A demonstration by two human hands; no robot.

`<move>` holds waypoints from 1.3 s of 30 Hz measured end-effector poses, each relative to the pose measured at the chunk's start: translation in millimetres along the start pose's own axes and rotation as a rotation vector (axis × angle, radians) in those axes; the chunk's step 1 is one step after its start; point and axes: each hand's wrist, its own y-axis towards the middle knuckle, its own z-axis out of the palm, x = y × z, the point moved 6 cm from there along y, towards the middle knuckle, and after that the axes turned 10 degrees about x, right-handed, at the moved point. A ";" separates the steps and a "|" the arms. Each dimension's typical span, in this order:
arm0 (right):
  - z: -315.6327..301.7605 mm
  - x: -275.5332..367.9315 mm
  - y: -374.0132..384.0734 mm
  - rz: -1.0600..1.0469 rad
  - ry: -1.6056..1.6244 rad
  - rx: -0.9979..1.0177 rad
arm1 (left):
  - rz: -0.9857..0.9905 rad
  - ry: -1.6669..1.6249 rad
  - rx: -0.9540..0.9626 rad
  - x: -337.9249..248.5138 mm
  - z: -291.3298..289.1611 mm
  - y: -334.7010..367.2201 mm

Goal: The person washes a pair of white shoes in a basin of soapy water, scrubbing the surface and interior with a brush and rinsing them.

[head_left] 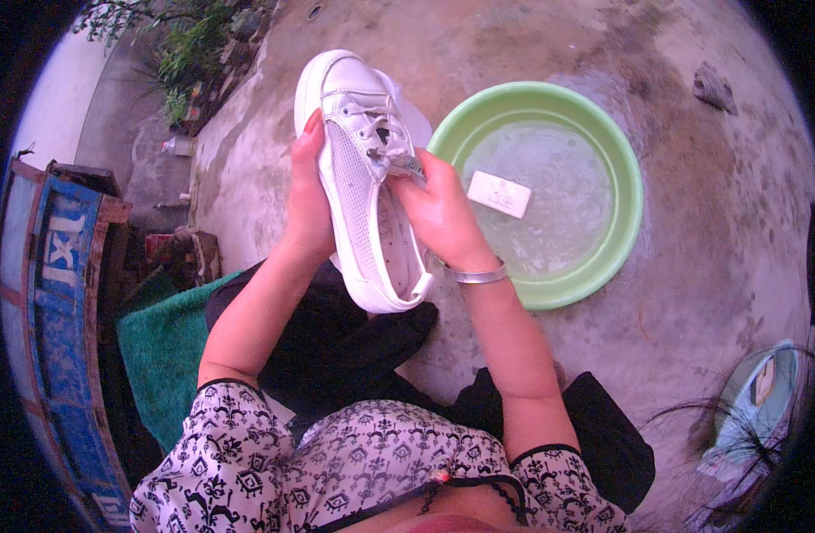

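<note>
A white lace-up sneaker (363, 195) with mesh sides is held up in front of me, toe pointing away and its opening facing me. My left hand (312, 200) grips its left side, thumb along the upper. With my right hand (443, 211), bracelet at the wrist, I pinch the shoe's tongue (407, 167) near the laces. Another white surface (409, 114) shows behind the shoe; I cannot tell if it is a second shoe. Right of my hands, a green basin (628, 178) holds shallow water and a white rectangular block (499, 194) like a bar of soap.
A blue, weathered cart-like frame (66, 266) stands at the left beside a green towel (163, 342). Leafy plants (190, 58) and a clear jar (178, 146) are at the far left. A light blue container (773, 391) lies lower right; a dark lump (714, 87) sits on the concrete.
</note>
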 end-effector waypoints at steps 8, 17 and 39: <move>8.3 10.9 -4.1 -0.018 0.238 0.224 | -0.023 -0.074 0.077 -3.6 -7.3 0.9; 12.8 14.7 -3.3 0.001 0.203 0.171 | -0.066 -0.195 0.043 3.2 -15.7 2.6; 8.3 44.8 -14.2 0.048 0.073 0.169 | -0.392 -0.588 0.510 26.4 -7.8 -16.9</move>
